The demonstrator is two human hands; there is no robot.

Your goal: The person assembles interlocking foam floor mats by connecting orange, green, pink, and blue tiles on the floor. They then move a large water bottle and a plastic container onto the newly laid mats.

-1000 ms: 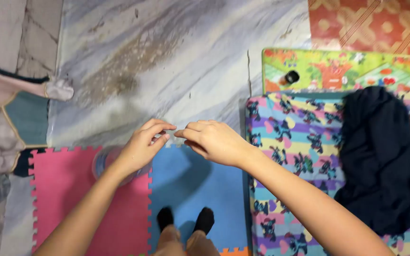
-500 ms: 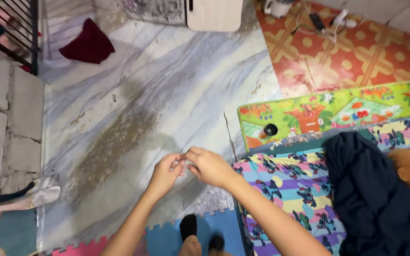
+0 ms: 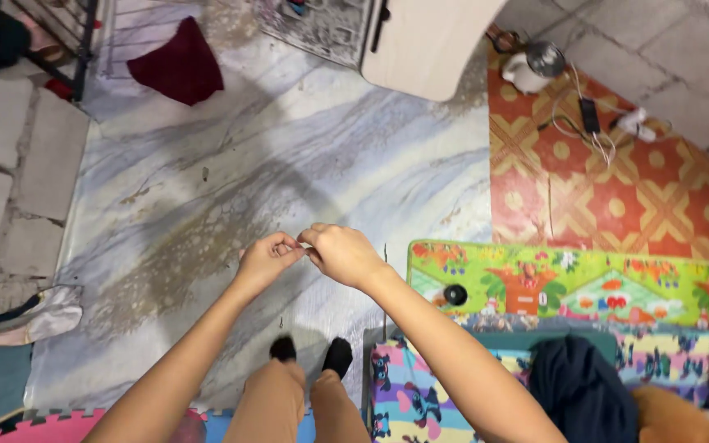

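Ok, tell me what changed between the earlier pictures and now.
The view swung away from the foam mats toward the far floor: the maroon cloth, white cabinet and cables on the red patterned floor came into sight. The left hand and right hand stayed fingertip to fingertip; whether they pinch anything is too small to tell.

Left hand and right hand meet fingertip to fingertip (arms outstretched), each grip pinched.

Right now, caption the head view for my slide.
Left hand and right hand meet fingertip to fingertip above a marbled floor, colourful mats alongside.
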